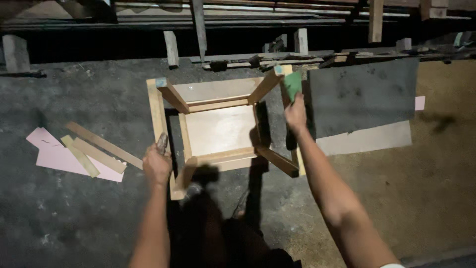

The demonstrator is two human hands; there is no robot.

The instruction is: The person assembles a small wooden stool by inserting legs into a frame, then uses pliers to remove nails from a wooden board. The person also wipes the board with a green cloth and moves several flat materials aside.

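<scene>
Left hand (pixel 156 163) closed over one leg of upturned wooden stool (pixel 220 128) on concrete floor (pixel 74 218) | right hand (pixel 296 113), arm outstretched, pinched green sheet (pixel 292 85) against far leg | four legs, three loose wood strips (pixel 96 151), one pink sheet (pixel 57 156) | lower body in shadow, shelves above dim

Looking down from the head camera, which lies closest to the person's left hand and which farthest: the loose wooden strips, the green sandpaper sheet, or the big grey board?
From the left hand, which grips the upturned wooden stool:
1. Loose wooden strips, on the floor just to its left, over pink paper.
2. Green sandpaper sheet, across the stool, under the right hand.
3. Big grey board, beyond that, far right.
</scene>
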